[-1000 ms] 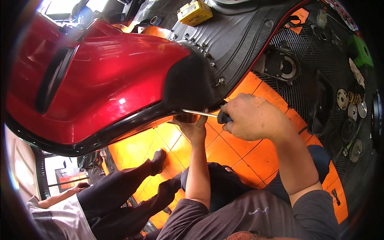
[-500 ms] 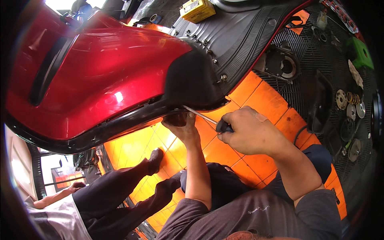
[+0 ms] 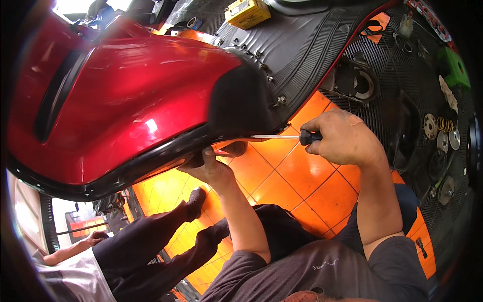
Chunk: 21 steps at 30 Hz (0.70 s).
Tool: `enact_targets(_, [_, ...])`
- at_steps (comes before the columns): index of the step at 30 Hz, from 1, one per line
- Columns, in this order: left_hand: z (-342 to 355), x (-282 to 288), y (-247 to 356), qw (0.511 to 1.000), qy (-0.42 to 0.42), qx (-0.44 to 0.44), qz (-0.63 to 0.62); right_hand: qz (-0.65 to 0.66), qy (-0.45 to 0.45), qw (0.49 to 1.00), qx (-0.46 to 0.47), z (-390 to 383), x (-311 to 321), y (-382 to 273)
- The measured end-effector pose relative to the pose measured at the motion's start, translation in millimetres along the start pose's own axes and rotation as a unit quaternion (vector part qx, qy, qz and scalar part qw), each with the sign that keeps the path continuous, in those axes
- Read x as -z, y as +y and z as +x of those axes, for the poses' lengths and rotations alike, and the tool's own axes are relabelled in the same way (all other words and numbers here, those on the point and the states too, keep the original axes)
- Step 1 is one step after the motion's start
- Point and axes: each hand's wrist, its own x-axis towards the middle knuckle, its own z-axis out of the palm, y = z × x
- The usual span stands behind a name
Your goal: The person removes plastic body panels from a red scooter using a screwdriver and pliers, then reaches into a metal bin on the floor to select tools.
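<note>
A red scooter body [image 3: 146, 100] with a black lower trim [image 3: 141, 168] and a black corner piece [image 3: 239, 103] fills the upper left. My left hand [image 3: 214, 171] grips the trim from below, its thumb up against the edge and its other fingers partly hidden beneath. In my right hand [image 3: 347, 136] is a screwdriver [image 3: 309, 137], held by its black handle. Its metal shaft points left, with the tip close by the underside of the corner piece; I cannot tell whether they touch. A red part [image 3: 232, 149] shows below the trim, just right of my left hand.
A yellow battery [image 3: 247, 13] and several small screws lie on the ribbed footboard [image 3: 307, 55]. Loose parts, among them a yellow spring [image 3: 445, 125] and metal discs, are spread on the dark mat at right. Another person's legs [image 3: 151, 236] are at lower left, over orange floor tiles [image 3: 297, 176].
My right hand and the screwdriver have moved right and up, the shaft now nearly level. My left hand has slid left along the trim, exposing the red part below it.
</note>
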Motion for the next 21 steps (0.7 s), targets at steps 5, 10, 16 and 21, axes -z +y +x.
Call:
enact_targets(5, [5.9, 2.4, -2.5, 0.997, -0.070, -0.021, 0.025, 0.027, 0.001, 0.999, 0.019, 6.5, -10.4, 4.3])
enact_targets(10, [6.9, 6.6, 0.1, 0.996, -0.084, -0.009, 0.024, 0.021, -0.048, 0.999, 0.003, 10.1, 2.7, -9.0])
enact_targets(16, [6.0, 6.0, 1.0, 0.996, -0.084, -0.003, 0.023, 0.040, -0.074, 0.995, 0.048, 17.8, -7.1, 3.0])
enact_targets(21, [4.3, 11.0, -1.8, 0.998, -0.061, 0.005, 0.009, 0.141, -0.224, 0.964, -0.023, 9.3, -17.7, -23.2])
